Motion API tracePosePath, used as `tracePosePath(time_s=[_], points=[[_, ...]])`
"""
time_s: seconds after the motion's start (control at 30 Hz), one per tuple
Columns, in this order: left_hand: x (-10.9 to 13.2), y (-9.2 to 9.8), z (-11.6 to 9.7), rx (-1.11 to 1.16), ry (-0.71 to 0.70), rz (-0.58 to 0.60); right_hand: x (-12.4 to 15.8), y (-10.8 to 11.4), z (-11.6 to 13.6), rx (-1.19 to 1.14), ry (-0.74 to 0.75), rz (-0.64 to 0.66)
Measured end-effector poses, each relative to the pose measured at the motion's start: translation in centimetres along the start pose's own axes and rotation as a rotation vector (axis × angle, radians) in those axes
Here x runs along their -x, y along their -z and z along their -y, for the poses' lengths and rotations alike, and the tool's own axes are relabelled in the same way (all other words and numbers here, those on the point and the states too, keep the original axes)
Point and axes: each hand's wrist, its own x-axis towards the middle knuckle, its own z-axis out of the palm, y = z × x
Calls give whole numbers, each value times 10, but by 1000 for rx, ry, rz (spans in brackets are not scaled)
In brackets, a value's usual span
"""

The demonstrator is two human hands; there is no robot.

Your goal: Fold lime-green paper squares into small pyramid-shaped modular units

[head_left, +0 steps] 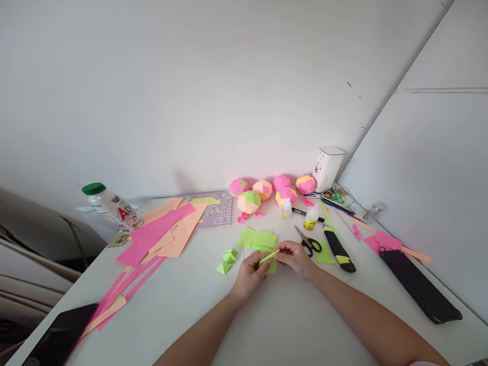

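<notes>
Between my two hands is a small folded piece of green paper [270, 257]. My left hand [249, 272] pinches its left end, and the fingertips of my right hand [293, 258] close on its right end. Green paper squares [264, 240] lie flat just beyond my fingers, and another shows partly beneath them. To the left of my left hand sit folded green paper pieces [226, 260] with raised points. Black-handled scissors [310, 244] rest beyond my right hand, with a black and yellow utility knife [339, 249] to their right.
Several faceted paper balls [249, 202] line the wall. Small glue bottles [311, 218] stand before them. At left are pink and peach paper sheets [160, 229], a white bottle with a green cap [112, 206] and a phone [61, 335]. A black case [421, 284] lies at right.
</notes>
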Motion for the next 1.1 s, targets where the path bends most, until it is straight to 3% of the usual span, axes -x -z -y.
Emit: tracePosePath(time_s=[1.1], points=[[-1, 2, 2, 82, 47, 38, 2, -1, 8, -29, -10, 4]])
